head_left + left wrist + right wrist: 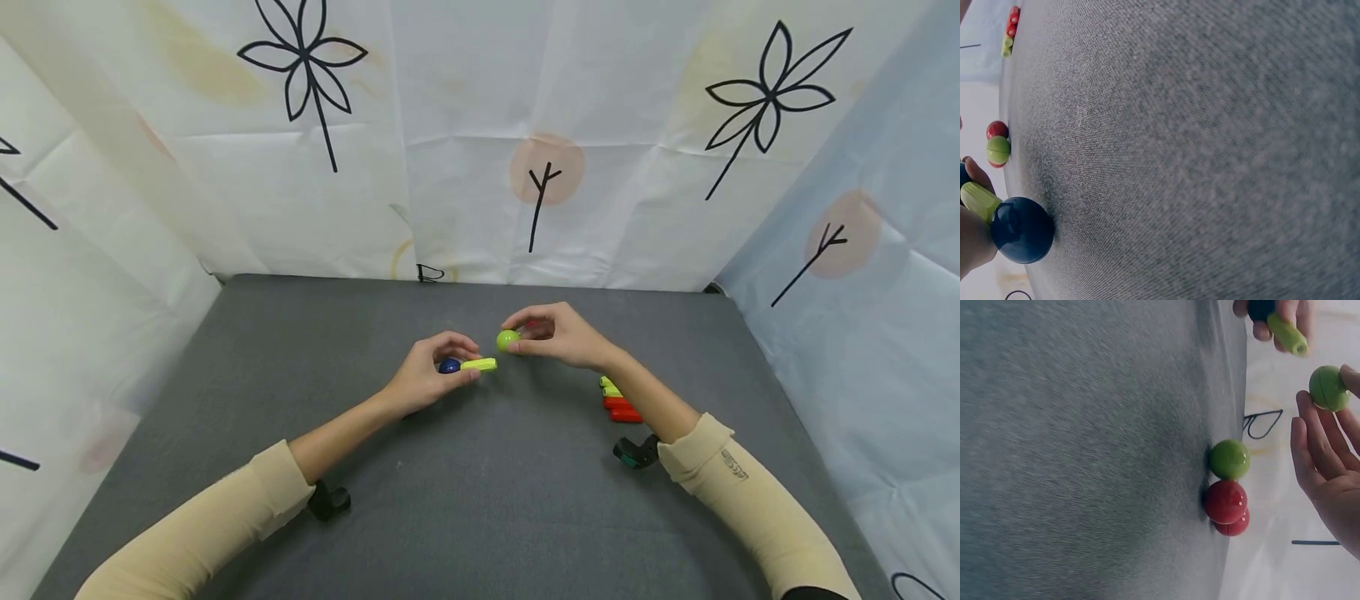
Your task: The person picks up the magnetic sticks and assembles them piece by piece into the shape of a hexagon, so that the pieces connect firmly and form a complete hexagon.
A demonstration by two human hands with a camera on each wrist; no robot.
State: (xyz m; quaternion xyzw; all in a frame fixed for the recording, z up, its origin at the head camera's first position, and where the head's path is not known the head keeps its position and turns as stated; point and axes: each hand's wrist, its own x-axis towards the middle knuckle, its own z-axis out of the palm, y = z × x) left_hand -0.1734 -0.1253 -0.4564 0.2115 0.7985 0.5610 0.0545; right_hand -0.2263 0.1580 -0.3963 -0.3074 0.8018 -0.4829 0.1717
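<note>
In the head view my left hand [420,382] holds a dark blue ball [449,366] with a short yellow-green rod [480,364] pointing to the right. The left wrist view shows a large blue ball [1022,230] at another yellow-green rod [980,201] by the same hand, close to the table. My right hand [572,337] pinches a light green ball [507,340] between thumb and fingertips, a small gap away from the rod's free end. Under and behind the right hand, a green ball [1230,460] and two red balls [1226,502] rest on the table, mostly hidden in the head view.
Several yellow-green and red rods [621,404] lie side by side beneath the right forearm. A grey cloth covers the table [480,500]. Patterned white curtains [465,150] stand along the back and both sides.
</note>
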